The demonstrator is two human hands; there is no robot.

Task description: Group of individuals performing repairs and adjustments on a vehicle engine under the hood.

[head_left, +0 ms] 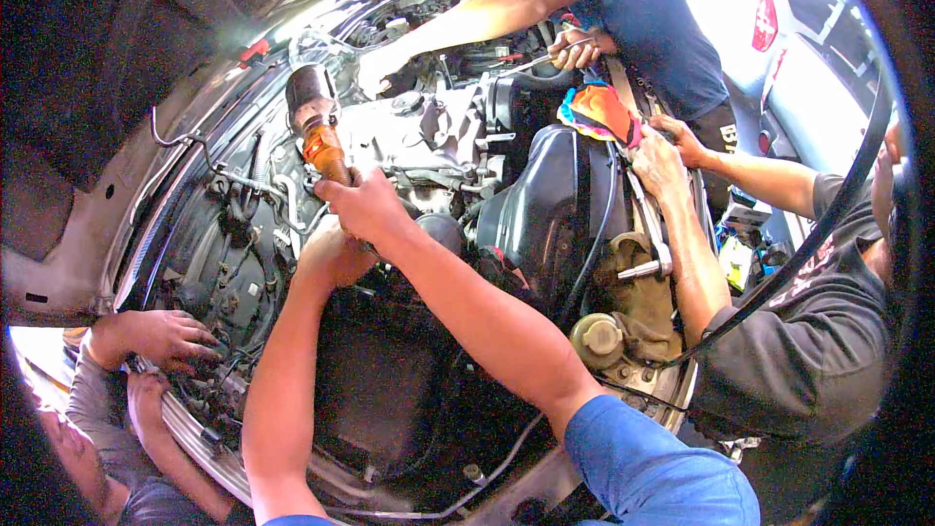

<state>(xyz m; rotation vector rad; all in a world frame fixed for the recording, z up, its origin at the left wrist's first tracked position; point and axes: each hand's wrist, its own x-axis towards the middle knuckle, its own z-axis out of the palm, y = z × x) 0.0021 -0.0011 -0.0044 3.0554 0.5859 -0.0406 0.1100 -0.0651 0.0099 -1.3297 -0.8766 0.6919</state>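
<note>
My right hand [365, 200] grips the orange lower section of a cylindrical object [326, 146] with a dark, wider top [310, 88], tilted upward above the engine bay. My left hand [331, 248] is just below, partly behind my right hand, with its fingers hidden, so what it holds or touches is unclear. The metal engine top [429, 127] lies behind and right of the cylinder, and hoses and pipes [273, 185] run to its left.
The raised hood [97, 88] fills the upper left. A co-worker [633, 29] reaches in from the top. Another [799, 341] at right holds a colorful cloth [599, 117]. A person's hands [156, 341] rest at lower left. A black box housing [526, 205] is right of center.
</note>
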